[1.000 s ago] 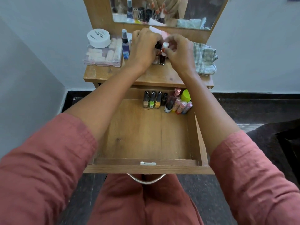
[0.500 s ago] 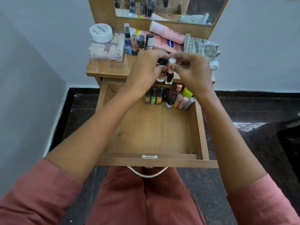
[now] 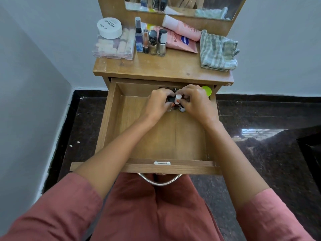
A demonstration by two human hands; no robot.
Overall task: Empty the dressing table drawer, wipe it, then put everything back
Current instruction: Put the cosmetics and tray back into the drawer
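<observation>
The wooden drawer (image 3: 156, 136) stands pulled out under the dressing table top (image 3: 163, 68). Both hands are low at its back, close together. My left hand (image 3: 159, 105) grips a small black-capped bottle (image 3: 169, 100). My right hand (image 3: 198, 103) pinches a small white-capped bottle (image 3: 178, 98). Dark caps of several nail polish bottles (image 3: 167, 88) peek out behind the hands along the back wall, and a lime green cap (image 3: 206, 91) shows at the back right. The hands hide the other bottles there.
On the top stand a clear box of small items (image 3: 114, 47) with a white round jar (image 3: 109, 27), a blue spray bottle (image 3: 138, 36), three small bottles (image 3: 154, 42), pink tubes (image 3: 182, 30) and a striped cloth (image 3: 217, 51). A mirror (image 3: 182, 6) rises behind. The drawer's metal handle (image 3: 159, 181) hangs over my lap.
Both hands lifted two small bottles off the table top and brought them down into the back of the drawer. The view tilted down, so the table top now sits higher in frame.
</observation>
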